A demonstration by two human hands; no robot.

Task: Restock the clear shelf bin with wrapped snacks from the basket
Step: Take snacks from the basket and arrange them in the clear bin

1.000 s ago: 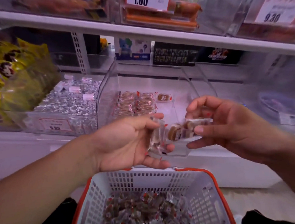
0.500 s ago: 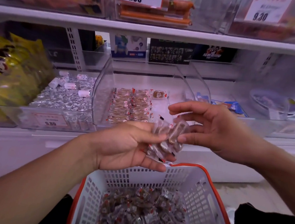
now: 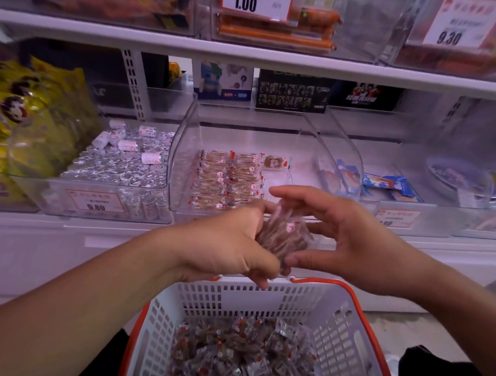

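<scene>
A stack of snacks (image 3: 284, 238) sits above the basket (image 3: 346, 323), the left hand (image 3: 230, 245) gripping it, the right hand (image 3: 340, 239) cupping it with fingers curled round. They seem to be squaring it up; next, lift it into the bin (image 3: 183, 165) beside the rows.

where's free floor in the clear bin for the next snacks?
Clear bin: its right half is bare floor, bordered by the stacked snack rows on the left, a lone packet at the back and the right wall. The left half is packed. Both hands, left hand and right hand, hold a bundle of snacks at the bin's front.
</scene>
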